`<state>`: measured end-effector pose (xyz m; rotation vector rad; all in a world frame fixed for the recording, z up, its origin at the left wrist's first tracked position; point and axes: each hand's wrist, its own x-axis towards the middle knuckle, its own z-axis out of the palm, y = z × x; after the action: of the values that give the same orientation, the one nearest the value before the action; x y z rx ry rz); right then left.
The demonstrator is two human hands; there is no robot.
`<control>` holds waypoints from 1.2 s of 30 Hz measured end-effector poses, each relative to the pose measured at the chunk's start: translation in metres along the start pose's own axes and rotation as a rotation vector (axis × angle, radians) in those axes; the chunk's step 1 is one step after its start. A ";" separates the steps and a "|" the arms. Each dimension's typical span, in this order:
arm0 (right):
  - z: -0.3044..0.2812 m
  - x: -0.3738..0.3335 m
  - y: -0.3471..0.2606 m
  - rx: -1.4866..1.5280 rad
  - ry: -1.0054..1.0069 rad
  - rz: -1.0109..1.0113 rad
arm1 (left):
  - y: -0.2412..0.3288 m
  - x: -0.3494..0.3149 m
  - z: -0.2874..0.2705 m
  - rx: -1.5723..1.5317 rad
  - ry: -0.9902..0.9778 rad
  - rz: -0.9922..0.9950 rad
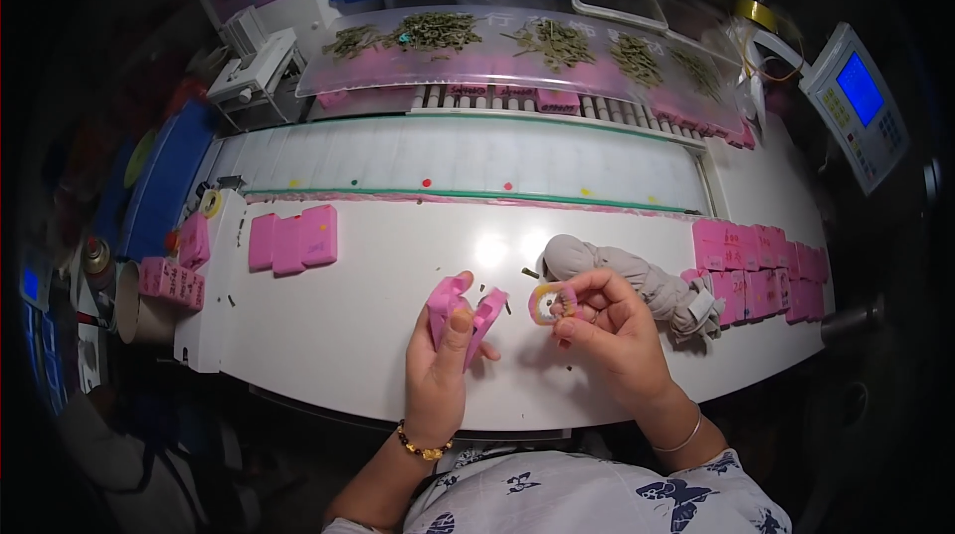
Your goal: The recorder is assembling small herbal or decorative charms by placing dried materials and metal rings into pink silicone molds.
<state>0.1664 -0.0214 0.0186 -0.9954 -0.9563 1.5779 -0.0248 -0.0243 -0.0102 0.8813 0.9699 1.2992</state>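
Pink block (443, 301) and ring (536, 311) held above the counter (328, 340)

The left hand's (435, 387) fingers (456, 337) grip the block. The right hand (629, 343) pinches the small ring between thumb and fingers, just beside a grey cloth bundle (637, 280). More pink blocks (738, 254) stand at right.

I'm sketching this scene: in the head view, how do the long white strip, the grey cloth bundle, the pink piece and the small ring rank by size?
1. Long white strip
2. Grey cloth bundle
3. Pink piece in the left hand
4. Small ring in the right hand
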 end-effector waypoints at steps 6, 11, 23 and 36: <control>-0.008 -0.001 0.000 0.035 0.051 0.003 | 0.006 0.003 -0.002 -0.045 -0.069 -0.083; -0.008 -0.002 0.001 0.062 0.081 -0.013 | 0.014 0.003 -0.006 -0.398 -0.258 -0.329; -0.014 -0.003 0.000 -0.344 0.023 -0.422 | -0.002 0.005 -0.010 -0.447 -0.363 -0.406; -0.022 -0.004 0.000 -0.962 0.092 -0.850 | 0.010 -0.002 0.007 -0.125 -0.350 -0.154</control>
<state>0.1874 -0.0233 0.0116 -1.0310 -1.8227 0.3134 -0.0214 -0.0254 0.0017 0.8832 0.6603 1.0201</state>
